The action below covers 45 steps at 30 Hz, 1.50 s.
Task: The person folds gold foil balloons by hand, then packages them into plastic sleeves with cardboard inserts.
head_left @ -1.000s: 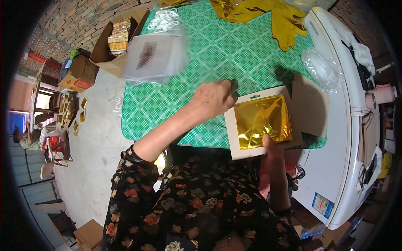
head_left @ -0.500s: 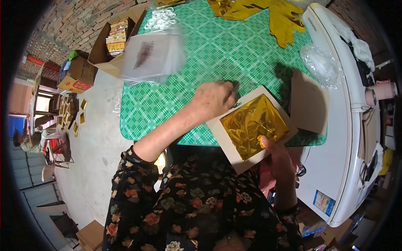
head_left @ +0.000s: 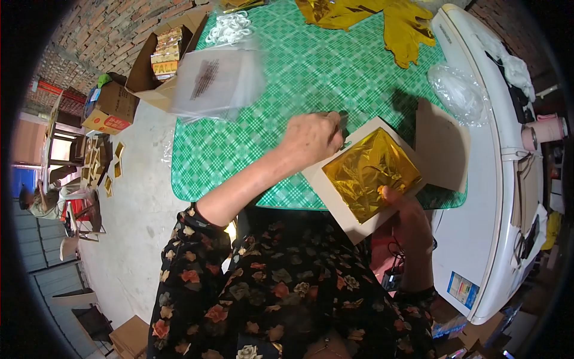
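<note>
A beige cardboard frame (head_left: 318, 175) holds a square of crinkled gold foil (head_left: 368, 173) in its middle and lies tilted over the front edge of the table. My right hand (head_left: 411, 218) grips its near right side, the thumb on top and the other fingers underneath. Something orange shows at the thumb tip. At the frame's far left edge my left hand (head_left: 312, 140) is closed, knuckles up. What its fingers hold is hidden; a small dark shape shows beside them. Just right of the frame lies a plain cardboard sheet (head_left: 442, 146).
The green checked tablecloth (head_left: 239, 161) carries clear plastic sleeves (head_left: 221, 81), white loops (head_left: 230, 27) and loose gold foil (head_left: 406, 39). A plastic bag (head_left: 459, 96) lies by the white appliance (head_left: 472, 239) on the right. An open carton (head_left: 140, 75) stands left. A person (head_left: 45, 200) sits far left.
The foil-covered frame has shifted slightly right and away from me, with my right hand still on it. My left hand has moved a little to the right along with it.
</note>
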Available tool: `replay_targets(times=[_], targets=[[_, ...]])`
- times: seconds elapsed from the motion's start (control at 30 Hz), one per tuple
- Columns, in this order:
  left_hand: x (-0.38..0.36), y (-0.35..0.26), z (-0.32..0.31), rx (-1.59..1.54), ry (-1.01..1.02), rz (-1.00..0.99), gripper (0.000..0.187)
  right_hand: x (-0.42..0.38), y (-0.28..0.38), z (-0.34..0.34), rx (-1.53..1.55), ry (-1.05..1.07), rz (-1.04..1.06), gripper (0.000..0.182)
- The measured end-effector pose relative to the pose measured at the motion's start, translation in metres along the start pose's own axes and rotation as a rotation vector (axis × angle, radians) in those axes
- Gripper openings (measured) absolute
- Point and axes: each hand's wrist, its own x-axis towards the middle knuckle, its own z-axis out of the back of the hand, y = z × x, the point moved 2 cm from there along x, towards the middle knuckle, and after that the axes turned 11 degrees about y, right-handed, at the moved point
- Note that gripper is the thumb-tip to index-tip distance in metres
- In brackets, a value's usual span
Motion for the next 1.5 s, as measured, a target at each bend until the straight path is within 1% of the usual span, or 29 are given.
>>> replay_targets(times=[0.07, 0.1, 0.17, 0.27, 0.4, 0.57, 0.63, 0.73, 0.83, 0.93, 1.0, 1.1, 1.17, 1.27, 1.37, 1.43, 1.5], targets=[[0.002, 0.003, -0.001, 0.037, 0.027, 0.014, 0.021, 0.000, -0.001, 0.006, 0.021, 0.031, 0.002, 0.052], [0.002, 0.003, -0.002, 0.022, 0.010, 0.005, 0.022, -0.002, 0.012, 0.000, 0.091, 0.060, -0.052, 0.051], [0.002, 0.005, -0.004, -0.009, -0.022, -0.013, 0.023, -0.001, 0.018, -0.002, 0.121, 0.075, -0.112, 0.049], [0.001, 0.005, -0.006, -0.007, 0.018, 0.002, 0.023, 0.005, 0.014, 0.002, 0.052, 0.056, -0.131, 0.046], [0.003, 0.008, -0.008, -0.031, 0.013, 0.008, 0.024, 0.008, 0.012, 0.006, 0.067, 0.095, -0.160, 0.046], [0.002, 0.008, -0.008, -0.032, 0.005, 0.024, 0.026, 0.004, 0.024, -0.009, 0.223, 0.043, -0.146, 0.048], [0.004, 0.007, -0.008, -0.032, 0.009, 0.027, 0.026, 0.005, 0.028, -0.009, 0.258, 0.073, -0.148, 0.049], [0.009, 0.007, -0.013, -0.035, 0.014, 0.023, 0.027, 0.006, 0.039, -0.018, 0.302, 0.054, -0.158, 0.050], [0.011, 0.008, -0.017, -0.022, -0.014, 0.012, 0.026, 0.007, 0.039, -0.013, 0.276, 0.112, -0.183, 0.057], [0.011, 0.009, -0.018, -0.006, -0.039, -0.019, 0.024, 0.011, 0.030, -0.005, 0.264, 0.109, -0.159, 0.056], [0.009, 0.008, -0.016, 0.010, -0.029, -0.041, 0.022, 0.015, 0.025, -0.001, 0.190, 0.144, -0.190, 0.049], [0.005, 0.006, -0.010, 0.034, -0.012, -0.076, 0.019, 0.016, 0.023, -0.003, 0.124, 0.143, -0.201, 0.043], [0.002, 0.006, -0.007, 0.038, -0.032, -0.112, 0.018, 0.016, 0.023, -0.007, 0.099, 0.126, -0.212, 0.043], [0.000, 0.008, -0.002, 0.024, -0.063, -0.111, 0.017, 0.014, 0.027, -0.010, 0.052, 0.113, -0.244, 0.044], [-0.001, 0.006, -0.002, 0.052, -0.011, -0.063, 0.015, 0.015, 0.030, -0.011, -0.001, 0.142, -0.258, 0.046], [-0.004, 0.002, -0.003, 0.063, -0.021, -0.090, 0.015, 0.018, 0.029, -0.010, 0.001, 0.172, -0.260, 0.047], [-0.006, 0.000, -0.004, 0.067, -0.032, -0.107, 0.015, 0.018, 0.029, -0.014, 0.005, 0.151, -0.264, 0.048]])
